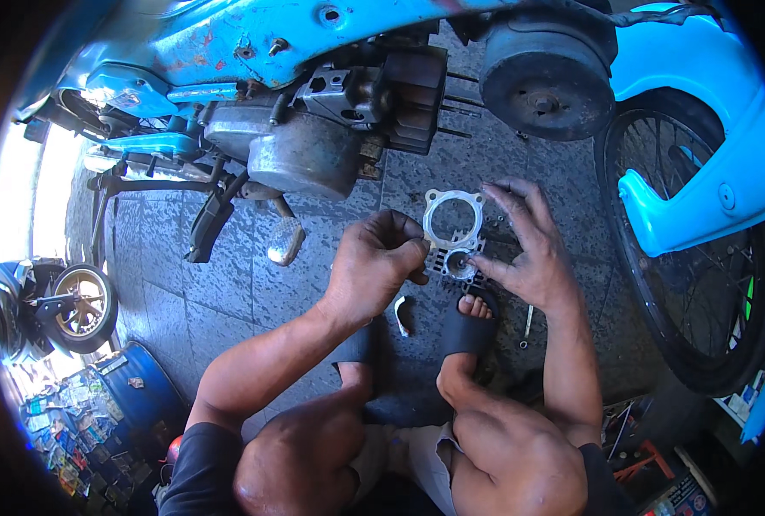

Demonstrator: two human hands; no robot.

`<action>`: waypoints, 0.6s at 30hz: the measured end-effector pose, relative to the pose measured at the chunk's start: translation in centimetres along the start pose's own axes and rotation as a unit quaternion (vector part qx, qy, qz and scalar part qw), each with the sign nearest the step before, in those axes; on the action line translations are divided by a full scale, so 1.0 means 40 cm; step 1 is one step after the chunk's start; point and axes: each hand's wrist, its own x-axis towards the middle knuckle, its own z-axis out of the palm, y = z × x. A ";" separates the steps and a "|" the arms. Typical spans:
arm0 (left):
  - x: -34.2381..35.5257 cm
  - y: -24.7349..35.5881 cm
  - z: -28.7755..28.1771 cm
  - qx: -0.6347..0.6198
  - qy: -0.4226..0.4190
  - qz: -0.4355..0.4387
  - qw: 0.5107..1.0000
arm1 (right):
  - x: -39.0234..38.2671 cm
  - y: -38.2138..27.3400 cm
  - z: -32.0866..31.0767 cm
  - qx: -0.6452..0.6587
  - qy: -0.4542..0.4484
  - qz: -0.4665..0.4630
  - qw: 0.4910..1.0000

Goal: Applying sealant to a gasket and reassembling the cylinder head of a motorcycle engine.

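Note:
A flat, silvery ring gasket [428,227] with small lugs is held up in front of me. My left hand [374,262] is closed, thumb and curled fingers pinching its lower left edge. My right hand [533,249] spans the other side, index fingertip at the upper right lug and thumb near the lower edge. Just below the ring shows a finned metal engine part [460,265] with a round hollow; my right thumb overlaps its edge. Whether the thumb touches that part or only the gasket is hard to tell.
A blue motorcycle frame [202,43] with its engine [305,159] and protruding studs stands ahead. The spoked front wheel [657,284] is at right. On the tiled floor lie a wrench [528,327] and a curved pale piece [401,316]. A blue drum [146,387] stands at left.

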 end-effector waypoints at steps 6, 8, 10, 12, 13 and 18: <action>0.002 0.003 -0.006 0.019 -0.016 -0.002 1.000 | -0.005 0.006 0.014 0.000 0.013 -0.002 1.000; 0.002 0.003 -0.005 0.015 -0.022 -0.002 1.000 | -0.006 0.006 0.014 -0.002 0.009 0.002 1.000; 0.001 0.002 -0.004 0.010 -0.028 -0.002 1.000 | -0.006 0.002 0.013 -0.004 0.008 0.010 1.000; 0.001 -0.004 -0.006 0.007 -0.035 0.005 0.999 | -0.007 0.008 0.023 0.009 0.006 0.019 1.000; 0.002 -0.008 -0.008 0.006 -0.034 0.005 0.999 | -0.007 0.013 0.029 0.023 0.005 0.028 0.999; -0.004 -0.013 -0.024 -0.043 -0.025 0.019 0.999 | 0.011 0.044 0.055 0.085 0.047 0.046 0.994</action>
